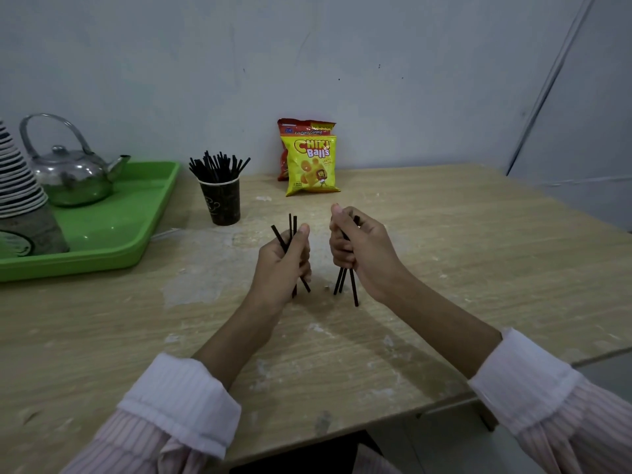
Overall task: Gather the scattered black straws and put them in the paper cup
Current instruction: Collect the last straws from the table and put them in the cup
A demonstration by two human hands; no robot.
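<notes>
The left hand (pixel 282 265) is curled round a small bundle of black straws (pixel 290 223), thumb pressed along the top. The right hand (pixel 364 251) grips a second bundle (pixel 352 290) the same way. Both fists hold their straws roughly upright over the middle of the wooden table (pixel 444 254), close beside each other but apart.

The dark paper cup (pixel 222 203) stands at about ten o'clock from the hands, already bristling with straws (pixel 215 167).

These straws look light, thin and stiff enough to stand on end, yet smooth, so a loose fist would likely let one slide out. Each bundle splays at its ends. A hold round the middle, as here, seems soundest, leaving the lower tips free to drop into the cup's mouth.

Counted:
- Three straws show in the left hand and three in the right.
- The cup holds too many to count surely.
- I see no straw lying loose on the table.
- There is one paper cup in use and a stack of spare cups (pixel 18 186) at nine o'clock.
- One steel kettle (pixel 73 177) sits on one green tray (pixel 136 220).
- Two snack bags stand at twelve o'clock, a yellow Chiki Balls bag (pixel 312 165) and a red bag (pixel 301 126) behind it
</notes>
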